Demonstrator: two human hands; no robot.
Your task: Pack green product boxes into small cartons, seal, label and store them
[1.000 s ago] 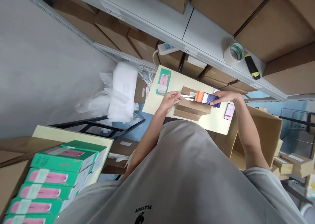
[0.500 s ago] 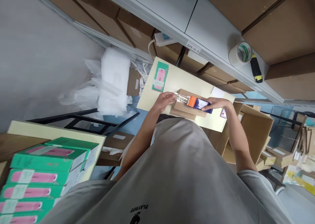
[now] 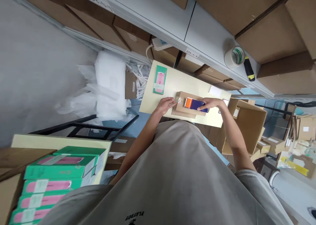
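Observation:
A brown cardboard box (image 3: 192, 95) lies on the pale yellow tabletop (image 3: 158, 83) in front of me. My right hand (image 3: 209, 103) is closed around a dark blue and orange tape dispenser (image 3: 195, 104), held over the top of the box. A shiny strip of clear tape (image 3: 180, 100) runs from the dispenser's orange end towards the box's left edge. There my left hand (image 3: 167, 105) has its fingers pressed together at the strip's end. A green box with a pink bottle picture (image 3: 160, 80) lies further left on the table.
Green boxes (image 3: 59, 167) are stacked at lower left. Bubble wrap (image 3: 110, 83) lies beyond the table's left side. A tape roll (image 3: 234, 56) and a yellow-black cutter (image 3: 249, 69) rest on the shelf above. An open carton (image 3: 249, 127) stands at right.
The dispenser has come down and left, closer to the box's left end. The clear tape strip between it and my left hand is shorter and lower. The view has shifted slightly.

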